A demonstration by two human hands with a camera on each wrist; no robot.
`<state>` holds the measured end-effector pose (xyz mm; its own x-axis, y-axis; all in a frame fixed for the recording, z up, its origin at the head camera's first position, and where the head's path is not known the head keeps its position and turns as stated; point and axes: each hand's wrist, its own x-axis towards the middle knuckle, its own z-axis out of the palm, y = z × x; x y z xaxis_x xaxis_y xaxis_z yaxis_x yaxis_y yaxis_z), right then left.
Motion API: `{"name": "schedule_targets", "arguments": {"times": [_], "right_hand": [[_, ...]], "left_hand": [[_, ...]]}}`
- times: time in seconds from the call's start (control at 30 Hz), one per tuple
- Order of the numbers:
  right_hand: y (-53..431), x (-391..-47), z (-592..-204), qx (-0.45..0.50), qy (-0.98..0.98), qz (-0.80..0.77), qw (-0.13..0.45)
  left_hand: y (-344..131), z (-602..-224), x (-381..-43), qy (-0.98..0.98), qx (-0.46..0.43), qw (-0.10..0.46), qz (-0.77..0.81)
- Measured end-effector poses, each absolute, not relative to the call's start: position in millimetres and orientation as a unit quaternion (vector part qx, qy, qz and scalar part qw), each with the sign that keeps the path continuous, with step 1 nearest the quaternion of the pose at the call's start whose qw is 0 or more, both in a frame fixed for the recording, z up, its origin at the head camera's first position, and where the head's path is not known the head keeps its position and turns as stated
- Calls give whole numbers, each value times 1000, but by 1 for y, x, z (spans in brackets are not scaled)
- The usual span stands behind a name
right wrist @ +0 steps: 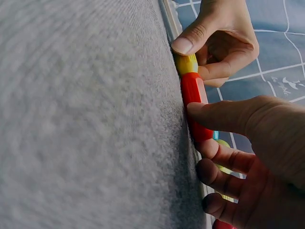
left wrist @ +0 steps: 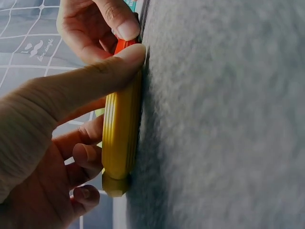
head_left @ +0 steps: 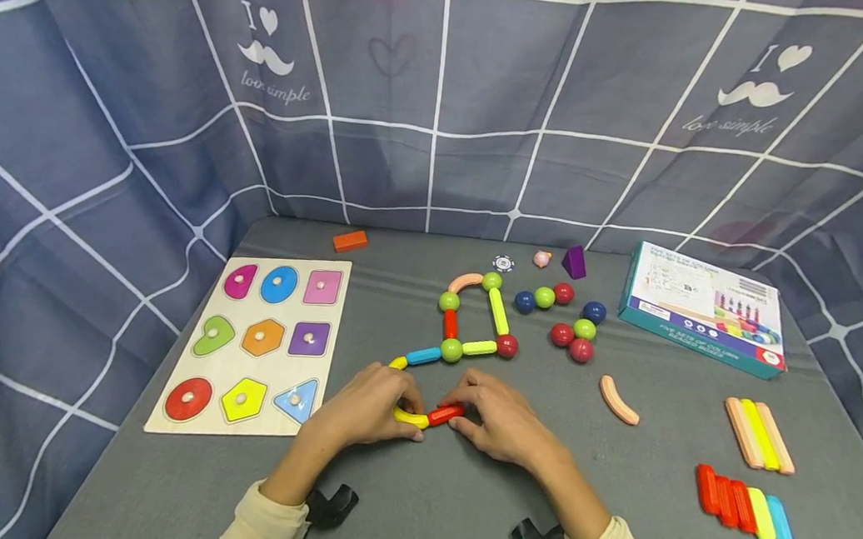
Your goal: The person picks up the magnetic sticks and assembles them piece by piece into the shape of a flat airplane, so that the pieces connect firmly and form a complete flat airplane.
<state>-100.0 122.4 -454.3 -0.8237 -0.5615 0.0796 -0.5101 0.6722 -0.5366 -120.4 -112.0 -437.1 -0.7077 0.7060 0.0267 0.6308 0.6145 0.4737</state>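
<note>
Near sleeves (head_left: 269, 521) aside, left hand (head_left: 365, 404) pinched yellow arc (head_left: 410, 419), right hand (head_left: 502, 416) red stick (head_left: 444, 415), ends touching; far loop (head_left: 499, 311) seemed done, sticks (head_left: 743, 507) at right unused.

The curved piece (head_left: 411, 419) by the left hand (head_left: 368, 403) is yellow, the stick (head_left: 445, 415) by the right hand (head_left: 500, 416) red, both sleeves (head_left: 264, 521) cream. Beyond the hands, balls (head_left: 452, 351) show green, dark red and dark blue, bars (head_left: 499, 311) among them red, yellow-green, blue and peach. Left of the left hand, a pale board (head_left: 226, 365) bears pink, blue, purple, orange, green, red and yellow shapes (head_left: 245, 407). Right of the right hand lies a peach arc (head_left: 615, 402). Farthest from both hands, white gridlines (head_left: 442, 53) and moustaches (head_left: 755, 94) pattern the grey-blue curtain (head_left: 494, 174)
</note>
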Motion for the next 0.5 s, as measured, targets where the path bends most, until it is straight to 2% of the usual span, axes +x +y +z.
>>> {"name": "schedule_targets", "arguments": {"times": [0.23, 0.5], "right_hand": [[122, -100, -455, -286, 912, -290, 57], [122, -100, -459, -286, 911, -297, 30]], "left_hand": [[-118, -437, -122, 898, 363, 81, 237], [-123, -436, -125, 904, 355, 64, 230]]}}
